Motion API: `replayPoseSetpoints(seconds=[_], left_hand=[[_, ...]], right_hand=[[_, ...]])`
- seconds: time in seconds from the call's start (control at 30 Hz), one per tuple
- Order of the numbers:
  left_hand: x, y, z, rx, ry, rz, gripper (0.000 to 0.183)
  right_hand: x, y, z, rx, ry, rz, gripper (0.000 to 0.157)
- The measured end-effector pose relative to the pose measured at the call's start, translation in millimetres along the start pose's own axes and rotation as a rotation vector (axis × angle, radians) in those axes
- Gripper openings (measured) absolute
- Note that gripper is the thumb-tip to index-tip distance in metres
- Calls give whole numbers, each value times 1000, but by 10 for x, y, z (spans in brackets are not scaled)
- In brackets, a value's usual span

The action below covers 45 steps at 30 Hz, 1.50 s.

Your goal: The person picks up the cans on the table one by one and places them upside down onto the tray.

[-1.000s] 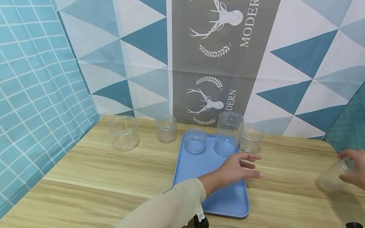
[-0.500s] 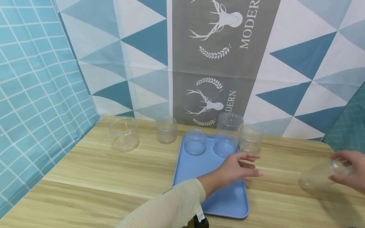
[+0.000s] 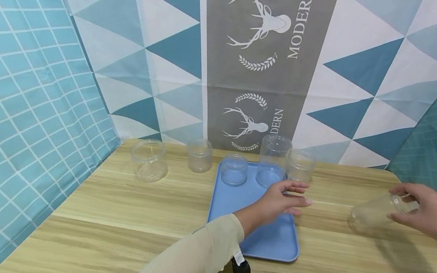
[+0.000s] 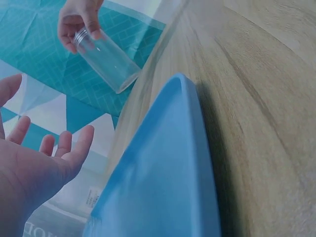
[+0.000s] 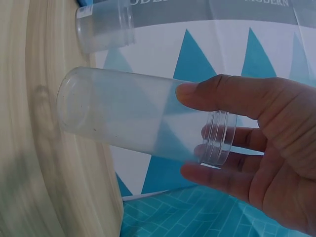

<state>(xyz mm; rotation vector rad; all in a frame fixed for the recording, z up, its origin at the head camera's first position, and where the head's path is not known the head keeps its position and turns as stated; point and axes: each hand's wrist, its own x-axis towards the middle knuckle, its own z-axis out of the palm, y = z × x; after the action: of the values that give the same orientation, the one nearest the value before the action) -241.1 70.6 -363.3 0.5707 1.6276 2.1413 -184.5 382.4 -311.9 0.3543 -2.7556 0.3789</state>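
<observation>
Threads [image 5: 216, 148] on the jar [image 5: 123, 108] the right hand [image 3: 431, 211] pinches show clearly only in wrist views; left hand [image 3: 274, 202] spread.

On the table [image 3: 102, 246] before me lies the tray [image 3: 230, 200], a first jar [image 3: 233, 171] and, right of it, a second jar [image 3: 274, 159] at its far end. Left of the tray stand a third jar [image 3: 199, 156] and, farther out, a fourth jar [image 3: 149, 162]; just right, a fifth jar [image 3: 301, 167]. My right hand [image 3: 431, 214] holds a sixth jar [image 3: 373, 214], right of all these.
</observation>
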Motion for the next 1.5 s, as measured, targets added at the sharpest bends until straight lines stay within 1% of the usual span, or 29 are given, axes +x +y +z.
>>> replayPoseSetpoints(seconds=[0.17, 0.33, 0.6, 0.73, 0.87, 0.97, 1.1, 1.33, 1.43, 1.5], left_hand=[[-29, 23, -20, -53, 22, 6, 35], [-64, 59, -60, -92, 23, 9, 34], [-97, 110, -145, -99, 4, 9, 39], [-125, 156, -179, -94, 5, 5, 41], [-156, 204, -221, -96, 11, 1, 45], [-178, 231, -252, -98, 7, 3, 48], [-206, 252, -287, -98, -1, 2, 45], [-256, 269, -332, -97, -7, -17, 47], [-283, 283, -346, -87, -2, -21, 49], [-303, 293, -358, -87, -5, -14, 48]], right_hand=[[-17, -52, -19, 2, 13, -8, 54], [-27, -105, -39, 28, 22, -26, 55], [-34, -226, -30, 81, 80, -36, 54], [-21, -296, -17, 110, 96, -59, 52], [-7, -364, 10, 144, 96, -71, 52], [-11, -410, 26, 167, 87, -61, 53], [-15, -464, 35, 194, 83, -56, 52], [-1, -562, 57, 167, 118, -122, 50], [5, -583, 63, 169, 130, -184, 50], [9, -599, 75, 190, 144, -212, 51]])
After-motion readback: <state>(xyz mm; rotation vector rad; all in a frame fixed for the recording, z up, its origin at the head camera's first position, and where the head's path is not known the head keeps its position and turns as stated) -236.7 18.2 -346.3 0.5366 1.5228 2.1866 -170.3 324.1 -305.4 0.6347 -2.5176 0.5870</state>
